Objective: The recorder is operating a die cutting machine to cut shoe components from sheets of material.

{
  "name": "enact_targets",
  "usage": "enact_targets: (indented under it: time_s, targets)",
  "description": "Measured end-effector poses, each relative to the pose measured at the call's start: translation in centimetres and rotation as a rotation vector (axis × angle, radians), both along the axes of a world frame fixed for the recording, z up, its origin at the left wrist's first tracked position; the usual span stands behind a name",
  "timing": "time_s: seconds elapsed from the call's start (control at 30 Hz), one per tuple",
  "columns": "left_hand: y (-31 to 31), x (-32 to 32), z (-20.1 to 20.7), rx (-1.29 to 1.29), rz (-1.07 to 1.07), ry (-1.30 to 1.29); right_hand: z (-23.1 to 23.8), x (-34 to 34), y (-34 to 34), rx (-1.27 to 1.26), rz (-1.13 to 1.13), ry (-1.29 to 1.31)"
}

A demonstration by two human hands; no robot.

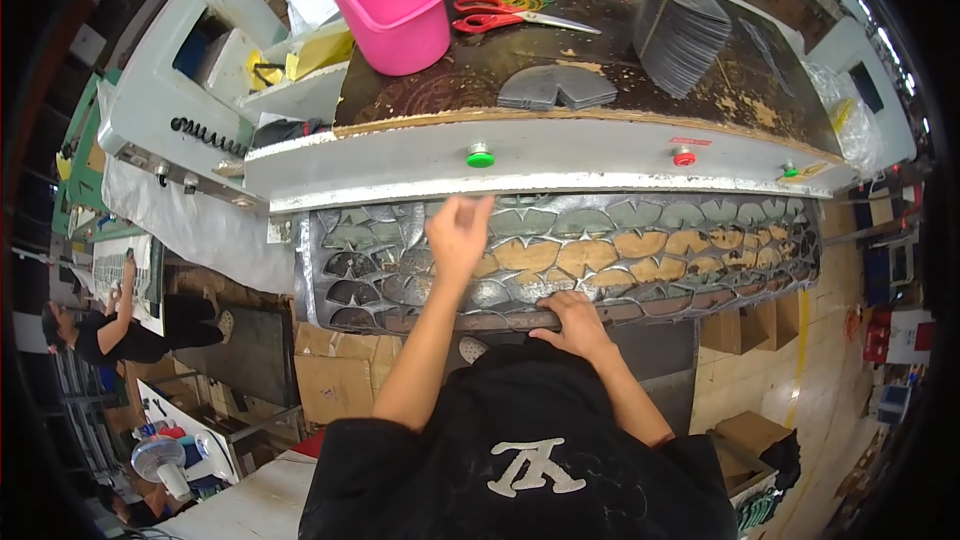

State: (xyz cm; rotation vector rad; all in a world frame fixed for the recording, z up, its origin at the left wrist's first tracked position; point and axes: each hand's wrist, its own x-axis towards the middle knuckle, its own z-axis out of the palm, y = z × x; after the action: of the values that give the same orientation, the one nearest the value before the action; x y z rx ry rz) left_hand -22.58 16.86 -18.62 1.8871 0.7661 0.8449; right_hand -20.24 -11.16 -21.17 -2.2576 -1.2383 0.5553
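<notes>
A silvery-grey sheet point(480, 292) full of curved, fan-shaped cut-outs lies across the machine bed in front of me, with a tan board showing through many of the holes. Over its far left-middle part, close under the white machine beam point(380, 180), is my left hand point(458, 235). Its fingers are curled together in a pinch; whatever may be between them is too small to make out. My right hand point(578, 325) rests on the sheet's near edge, fingers spread flat and thumb apart, holding nothing.
On the beam are green point(481, 156) and red point(684, 157) push buttons. Behind it, a brown board carries a pink bucket point(395, 15), red-handled scissors point(500, 17), cut grey pieces point(556, 88) and a tall banded stack point(683, 30). Cardboard boxes point(755, 328) stand below right. Another person works far left.
</notes>
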Motion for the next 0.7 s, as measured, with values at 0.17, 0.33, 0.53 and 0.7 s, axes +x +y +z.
enact_targets:
  time_s: [0.17, 0.33, 0.53, 0.7]
  targets:
    - [-4.5, -10.1, -1.7, -0.069, -0.319, 0.302, 1.7, -1.1, -0.6, 0.016, -0.029, -0.038]
    - [-6.2, -13.8, -1.5, 0.306, -0.527, 0.533, 1.3, -1.4, 0.2, -0.042, -0.106, -0.042]
    - [-6.3, -14.1, -2.0, 0.348, -0.499, 0.530, 0.6, -1.7, 1.3, -0.090, -0.170, -0.065]
    - [-6.1, -14.4, -2.5, 0.349, -0.483, 0.481, 0.9, -1.4, 1.7, -0.095, -0.171, -0.040]
